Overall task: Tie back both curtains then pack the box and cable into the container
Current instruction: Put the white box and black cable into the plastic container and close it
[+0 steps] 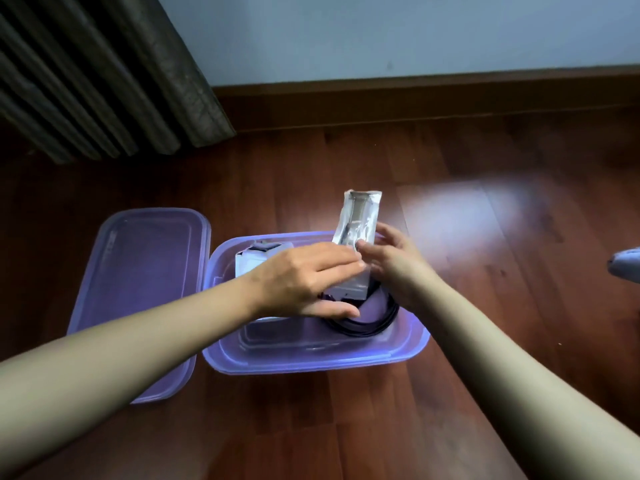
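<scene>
A purple translucent container [311, 360] sits on the wooden floor. A coiled black cable [369, 323] lies inside it at the right. A white box [356, 220] stands tilted in the container, its open top flap sticking up above the rim. My left hand [304, 280] lies flat over the box's lower part, fingers stretched out. My right hand [389, 259] touches the box's right side with spread fingers. A second white box [256, 259] peeks out behind my left hand, at the container's back left.
The container's purple lid [145, 271] lies flat on the floor just left of it, under my left forearm. A dark curtain [104, 74] hangs at the upper left. A brown skirting board [433, 95] runs along the wall. A pale object [627, 265] shows at the right edge.
</scene>
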`<state>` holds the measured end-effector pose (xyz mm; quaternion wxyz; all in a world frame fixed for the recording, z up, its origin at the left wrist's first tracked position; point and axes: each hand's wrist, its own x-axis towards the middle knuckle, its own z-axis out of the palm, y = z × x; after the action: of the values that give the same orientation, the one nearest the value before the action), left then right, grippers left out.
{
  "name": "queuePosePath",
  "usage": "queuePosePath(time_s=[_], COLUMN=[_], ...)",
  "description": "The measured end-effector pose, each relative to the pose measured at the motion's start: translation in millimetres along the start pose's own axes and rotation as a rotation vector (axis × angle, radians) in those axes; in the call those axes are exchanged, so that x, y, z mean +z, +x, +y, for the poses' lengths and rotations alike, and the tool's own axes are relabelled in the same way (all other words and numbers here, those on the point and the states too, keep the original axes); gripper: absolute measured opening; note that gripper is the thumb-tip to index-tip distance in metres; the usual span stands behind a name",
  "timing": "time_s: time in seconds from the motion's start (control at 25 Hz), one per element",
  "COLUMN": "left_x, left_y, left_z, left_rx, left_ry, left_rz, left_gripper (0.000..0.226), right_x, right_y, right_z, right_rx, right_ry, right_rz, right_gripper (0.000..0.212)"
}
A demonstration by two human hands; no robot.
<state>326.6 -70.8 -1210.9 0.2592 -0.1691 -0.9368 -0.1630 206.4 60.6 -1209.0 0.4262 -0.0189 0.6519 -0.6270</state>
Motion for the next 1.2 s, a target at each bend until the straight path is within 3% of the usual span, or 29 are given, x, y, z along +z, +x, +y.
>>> queuePosePath(time_s=[0.16, 0.24, 0.32, 0.4, 0.48, 0.6, 0.76, 0.84, 0.88, 1.0, 1.12, 1.2], left_x=[-17.7, -22.7, -24.3, -21.5, -19.2, -20.8, -20.4, -23.6, -26.8, -39.8, -59.7, -64.2], left_y=[-35.5, -55.0, -70.5, -80.0, -78.5, -72.5, -73.0, -74.7, -76.0, -77.0, -88.9, -108.7], left_z=[-8.1, -13.0, -10.0, -8.8, -12.3, -18.6, -17.3, -19.0, -21.0, -29.7, -52.6, -69.8], left_rx=[-0.469, -0.632, -0.737, -0.714, -0.683, -0.598, -0.588, -0.583, -0.569, -0.636, -0.946, -1.211], left_ry=[0.082, 0.064, 0.030, 0.091, 0.108, 0.140, 0.171, 0.169, 0.152, 0.043, 0.075, 0.148], left_rz=[-0.008, -0.258, -0.636, -0.869, -0.934, -1.017, -1.085, -1.016, -0.872, -0.169, 0.256, 0.299], left_gripper=[0.043, 0.064, 0.097, 0.114, 0.119, 0.109, 0.096, 0.089, 0.088, 0.067, 0.041, 0.039], right_x=[2.5, 7.2, 12.6, 20.7, 26.2, 25.5, 14.4, 8.5, 6.6, 3.7, 9.7, 18.1], right_y=[-12.5, -19.3, -20.5, -18.6, -17.6, -18.3, -7.7, -3.2, -2.3, -0.2, 1.1, -3.8], right_z=[42.2, 55.3, 64.0, 68.9, 73.3, 72.4, 66.8, 66.3, 65.1, 59.5, 51.4, 51.2], right_rx=[-0.012, -0.028, -0.090, -0.189, -0.313, -0.427, -0.475, -0.454, -0.466, -0.580, -0.627, -0.663], right_ry=[-0.302, -0.409, -0.594, -0.863, -1.095, -1.434, -1.549, -1.541, -1.492, -1.231, -1.128, -1.175], right_rz=[-0.121, -0.174, -0.215, -0.213, -0.193, -0.122, -0.149, -0.229, -0.242, -0.150, -0.085, -0.109], right_gripper=[0.046, 0.067, 0.080, 0.076, 0.068, 0.057, 0.060, 0.062, 0.065, 0.067, 0.064, 0.067])
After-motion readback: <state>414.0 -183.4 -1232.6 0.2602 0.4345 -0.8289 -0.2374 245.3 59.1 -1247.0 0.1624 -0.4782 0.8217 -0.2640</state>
